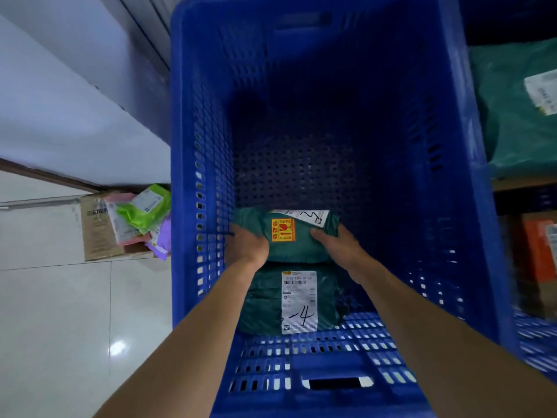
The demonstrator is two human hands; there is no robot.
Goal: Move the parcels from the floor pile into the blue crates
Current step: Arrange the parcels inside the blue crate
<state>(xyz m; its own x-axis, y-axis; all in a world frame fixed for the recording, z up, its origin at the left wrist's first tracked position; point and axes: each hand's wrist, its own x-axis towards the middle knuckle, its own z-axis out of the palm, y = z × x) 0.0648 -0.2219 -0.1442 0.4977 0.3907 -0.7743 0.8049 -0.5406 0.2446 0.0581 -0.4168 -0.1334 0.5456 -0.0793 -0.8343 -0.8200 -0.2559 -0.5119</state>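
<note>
Gripping green parcel [297, 251] by its sides, left hand [248, 245] and right hand [339, 244] both curled round it, low inside blue crate [422, 146] toward its near wall. Best laid flat just beyond labelled parcel [265, 300], then released gently.

Glossy white floor tiles [60, 312] filled the left side, with a bright spot of reflected light [117, 348] on one of them. A white wall [60, 101] rose beyond, edged at its foot by a dark brown baseboard [45, 175]. A brown cardboard box [96, 233] lay flat on the tiles near that baseboard. At the far right ran a pale wooden shelf board [524, 183].
</note>
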